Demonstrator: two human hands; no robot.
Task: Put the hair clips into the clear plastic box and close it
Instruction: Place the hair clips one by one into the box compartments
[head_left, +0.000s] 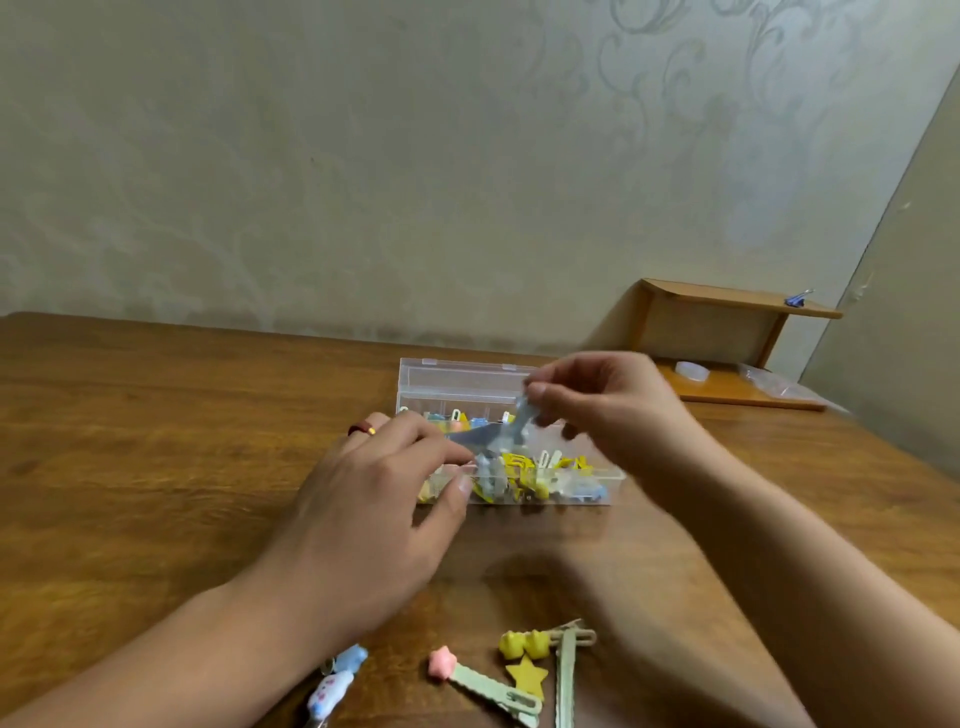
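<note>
Clear plastic box sits open on the wooden table, lid upright at the far side, compartments holding many small clips in yellow, blue and orange. Both hands work over the box. Right hand is raised above the box's middle, fingers curled, pinching the top of a pale blue hair clip that hangs down toward the compartments; motion blur hides its exact shape. Left hand lies at the box's near-left corner, a red ring on one finger, thumb and fingertips closed at the box edge on a grey-blue strip; whether that strip belongs to the same clip cannot be told. Still loose on the table near the camera: a pink-star clip with a green bar, a yellow-star clip, a long green clip topped with yellow shapes, and a blue-and-white character clip beside the left forearm. At far right stands a small wooden shelf with a blue binder clip on top.
</note>
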